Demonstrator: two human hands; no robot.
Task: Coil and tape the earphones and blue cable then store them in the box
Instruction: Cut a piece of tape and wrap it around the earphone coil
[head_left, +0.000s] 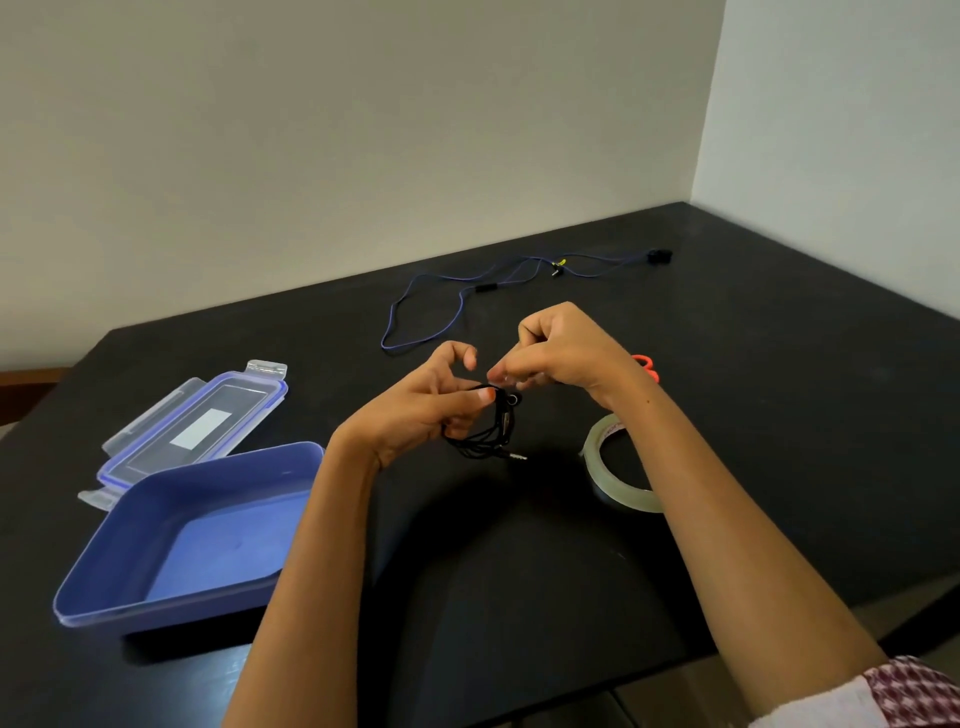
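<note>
on the table (779, 415), a box (218, 551) sits at left, its lid (200, 421) just behind. left hand (415, 410) and right hand (561, 353) hold earphones (483, 441) at centre; tape roll (623, 491) right of them, cable (485, 287) behind.

A plain indoor room: black table (779, 395) in a corner of bare walls (311, 156).

Tabletop (779, 395): black and matte; we see it run back into the corner of the room.
Back wall (311, 156): plain, pale grey-beige.
Right wall (857, 130): paler, and it meets the back wall at the tabletop's far corner.
Orange-red piece (645, 364): lies on the tabletop, mostly hidden from us; we cannot tell what it is.
Wood strip (26, 378): brown, at the left edge.
</note>
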